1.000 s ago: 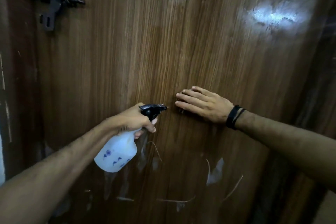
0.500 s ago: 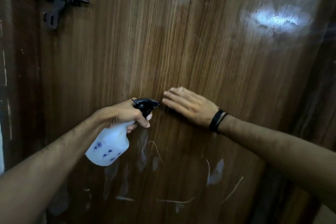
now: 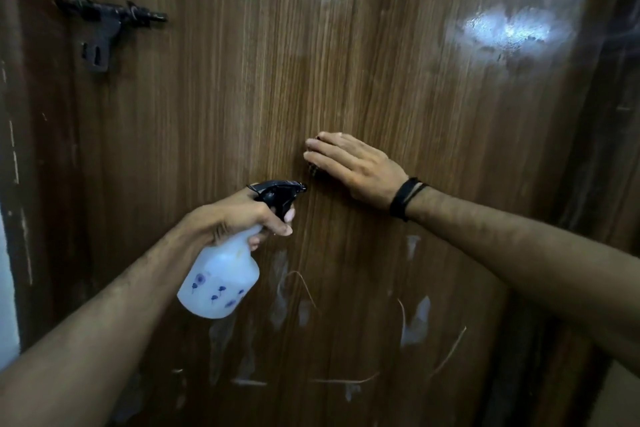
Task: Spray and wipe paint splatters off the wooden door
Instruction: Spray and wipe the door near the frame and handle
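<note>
The brown wooden door [image 3: 242, 97] fills the view. My left hand [image 3: 239, 215] grips a white spray bottle [image 3: 221, 281] with small blue flowers; its black nozzle [image 3: 280, 189] points right, close to the door. My right hand [image 3: 353, 166] lies flat on the door just above and right of the nozzle. It presses a small dark pad [image 3: 313, 170], mostly hidden under the fingers. Pale paint splatters [image 3: 415, 322] and thin curved streaks [image 3: 304, 288] mark the door below both hands.
A black sliding latch [image 3: 107, 24] is fixed at the door's upper left. A wet, shiny patch [image 3: 505, 31] glints at upper right. The dark door frame [image 3: 14, 149] runs down the left edge. A black band [image 3: 405, 198] sits on my right wrist.
My right hand has slid left and up across the door with the pad under it. My left hand with the bottle has drifted slightly left, nozzle still near the right hand.
</note>
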`<state>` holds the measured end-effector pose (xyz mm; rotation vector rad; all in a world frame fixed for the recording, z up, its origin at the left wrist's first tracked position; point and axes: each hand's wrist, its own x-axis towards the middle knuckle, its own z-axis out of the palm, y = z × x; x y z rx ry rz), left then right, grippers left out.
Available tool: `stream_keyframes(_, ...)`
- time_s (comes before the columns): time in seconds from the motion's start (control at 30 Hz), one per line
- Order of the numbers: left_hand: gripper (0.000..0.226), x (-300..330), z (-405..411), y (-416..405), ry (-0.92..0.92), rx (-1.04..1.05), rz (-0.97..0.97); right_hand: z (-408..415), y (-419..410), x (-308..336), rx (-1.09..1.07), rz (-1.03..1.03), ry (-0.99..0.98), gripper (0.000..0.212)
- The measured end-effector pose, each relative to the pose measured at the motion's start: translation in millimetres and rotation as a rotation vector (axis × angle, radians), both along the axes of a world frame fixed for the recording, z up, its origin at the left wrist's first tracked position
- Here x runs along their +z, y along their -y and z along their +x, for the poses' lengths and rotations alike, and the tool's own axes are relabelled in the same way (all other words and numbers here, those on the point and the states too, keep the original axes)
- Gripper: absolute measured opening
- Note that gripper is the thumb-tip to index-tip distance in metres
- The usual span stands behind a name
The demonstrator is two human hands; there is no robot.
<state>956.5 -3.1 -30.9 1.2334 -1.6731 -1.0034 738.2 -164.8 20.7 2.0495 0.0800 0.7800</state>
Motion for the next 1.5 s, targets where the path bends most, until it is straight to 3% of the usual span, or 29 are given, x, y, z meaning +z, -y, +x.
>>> stream_keyframes(0.1, 0.020, -3, -12, 8, 0.026, -0.029, -0.005, -23, 12, 0, -0.019, -0.062, -0.064, 0.042)
stream_keyframes(0.4, 0.015, -24, -87, 52, 0.168, -0.171, 0.021, -129, 38, 11, -0.141, -0.057, 0.160, 0.043)
stream_keyframes(0.6, 0.011, -42, -130, 70, 0.252, -0.219, 0.034, -152, 42, -64, -0.201, 0.127, 0.294, 0.058)
stream_keyframes(0.77, 0.014, -53, -142, 81, 0.322, -0.193, 0.071, -153, 30, -126, -0.260, 0.298, 0.447, 0.057)
stream_keyframes(0.9, 0.015, -52, -144, 81, 0.317, -0.171, 0.074, -137, 9, -142, -0.279, 0.396, 0.811, 0.051)
stream_keyframes(1.03, 0.014, -50, -135, 79, 0.307, -0.152, 0.057, -123, -6, -160, -0.201, 0.573, 1.004, 0.046)
stream_keyframes(1.23, 0.016, -51, -123, 77, 0.314, -0.172, 0.065, -123, -21, -212, -0.108, 0.735, 1.053, 0.027)
stream_keyframes(1.5, 0.019, -43, -109, 81, 0.104, -0.175, 0.052, -104, -24, -149, -0.027, 0.727, 1.086, 0.025)
